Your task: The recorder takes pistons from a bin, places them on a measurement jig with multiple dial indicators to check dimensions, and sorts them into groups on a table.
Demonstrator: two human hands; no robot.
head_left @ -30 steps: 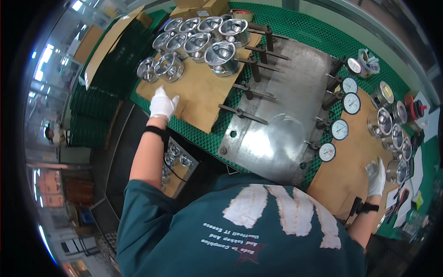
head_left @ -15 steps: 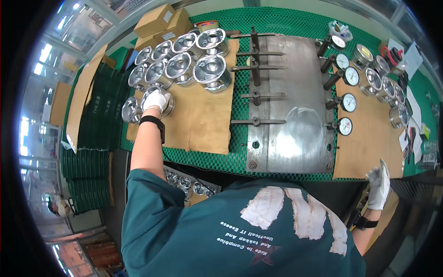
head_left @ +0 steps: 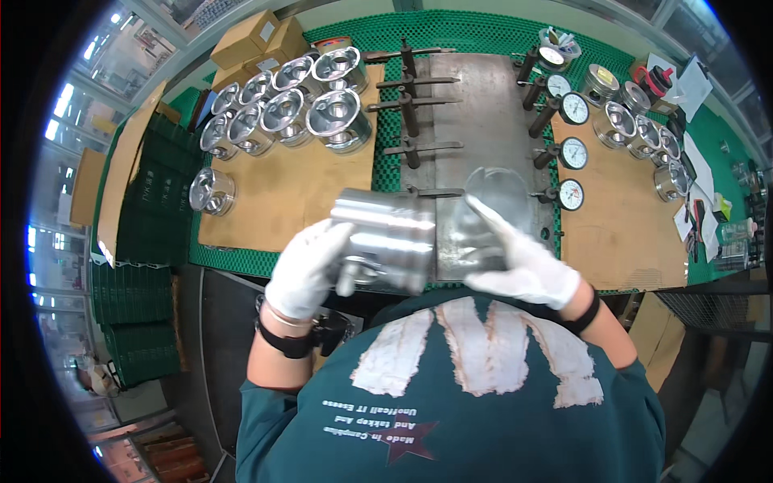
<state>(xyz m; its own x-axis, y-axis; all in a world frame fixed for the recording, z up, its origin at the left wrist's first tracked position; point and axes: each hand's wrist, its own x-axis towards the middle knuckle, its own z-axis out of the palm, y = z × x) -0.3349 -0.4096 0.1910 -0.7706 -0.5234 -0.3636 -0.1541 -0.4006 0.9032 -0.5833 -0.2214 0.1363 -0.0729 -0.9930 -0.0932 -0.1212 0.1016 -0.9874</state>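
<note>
A shiny metal engine piston (head_left: 388,233), blurred by motion, is held sideways in my gloved left hand (head_left: 302,270) over the front of the bench. My gloved right hand (head_left: 530,272) is open a short way to the right of it, thumb and fingers apart and nothing in them. Beneath the right hand lies the grey steel plate (head_left: 475,97) of a gauge fixture. Several dark clamp-like bars stand along its left side, and several dial gauges (head_left: 572,153) on posts along its right. A faint round reflection shows on the plate beside my right thumb.
More pistons (head_left: 338,117) stand in rows on cardboard (head_left: 282,197) at the left, with one (head_left: 212,191) nearer the front. Others (head_left: 617,125) stand at the right beside papers. Cardboard boxes (head_left: 245,39) sit at the back left. Green stacked crates (head_left: 145,290) flank the bench.
My left hand has lifted a piston from the left cardboard and carried it right, toward my body. My right hand has come in from the far right over the plate. The view has shifted.
</note>
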